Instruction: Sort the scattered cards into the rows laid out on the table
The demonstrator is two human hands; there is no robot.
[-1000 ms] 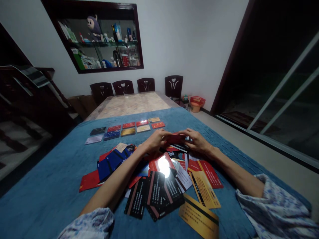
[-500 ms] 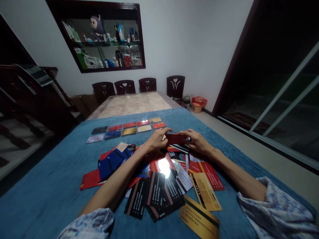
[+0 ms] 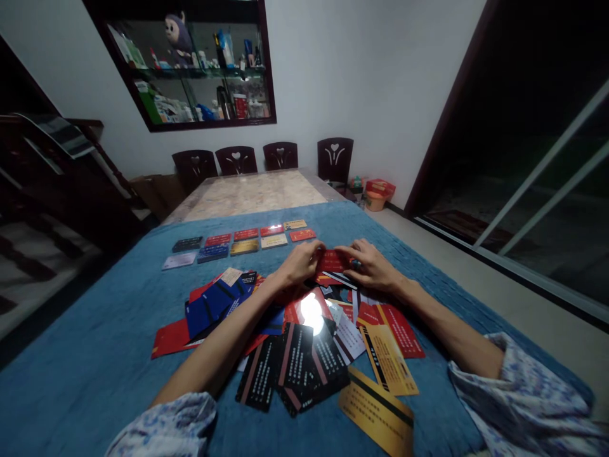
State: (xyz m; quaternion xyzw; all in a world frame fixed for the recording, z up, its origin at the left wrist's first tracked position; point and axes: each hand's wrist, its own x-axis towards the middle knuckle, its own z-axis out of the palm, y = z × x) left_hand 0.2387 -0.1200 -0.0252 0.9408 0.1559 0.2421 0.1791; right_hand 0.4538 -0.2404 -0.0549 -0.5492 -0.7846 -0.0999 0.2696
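Note:
A red card (image 3: 332,261) is pinched between my left hand (image 3: 301,263) at its left edge and my right hand (image 3: 370,264) at its right edge, above the far side of a loose pile. The pile holds black cards (image 3: 297,358), blue cards (image 3: 214,309), yellow and gold cards (image 3: 378,412), white cards (image 3: 349,339) and red cards (image 3: 402,330). Beyond it, small stacks lie in two rows: black, red, white, blue and gold, with a red card (image 3: 302,235) at the right end of the near row.
A blue cloth (image 3: 95,330) covers the near part of the table, with bare marble tabletop (image 3: 252,193) behind. Dark chairs (image 3: 335,158) line the far end. A red box (image 3: 379,188) rests on an orange bucket on the floor at the right. Wall shelves hold a plush toy.
The red card between my hands has tilted, so that more of its printed face shows. The view has shifted slightly, and both hands remain above the pile.

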